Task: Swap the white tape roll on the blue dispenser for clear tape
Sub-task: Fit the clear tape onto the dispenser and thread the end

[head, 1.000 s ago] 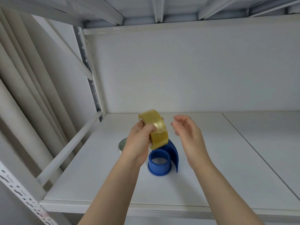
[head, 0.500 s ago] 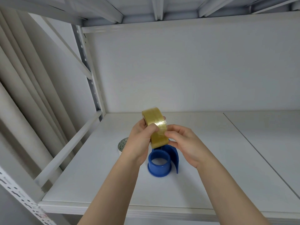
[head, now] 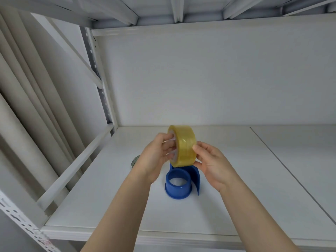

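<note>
I hold a yellowish clear tape roll [head: 184,144] upright in the air above the shelf, its core facing left. My left hand [head: 154,157] grips it from the left with fingers at the core. My right hand [head: 209,160] pinches its right side and outer band. Directly below stands the blue dispenser [head: 179,184], an empty blue hub ring with a curved blue guard behind it. A white tape roll [head: 135,160] lies flat on the shelf to the left, mostly hidden behind my left wrist.
The white shelf board [head: 245,188] has a seam running down its right part. A white diagonal rail [head: 76,166] and a perforated upright [head: 96,79] border the left side. The upper shelf [head: 178,11] hangs close overhead.
My right hand came in from the open air and took hold of the clear roll's right side. The roll turned more upright and sits slightly higher over the dispenser.
</note>
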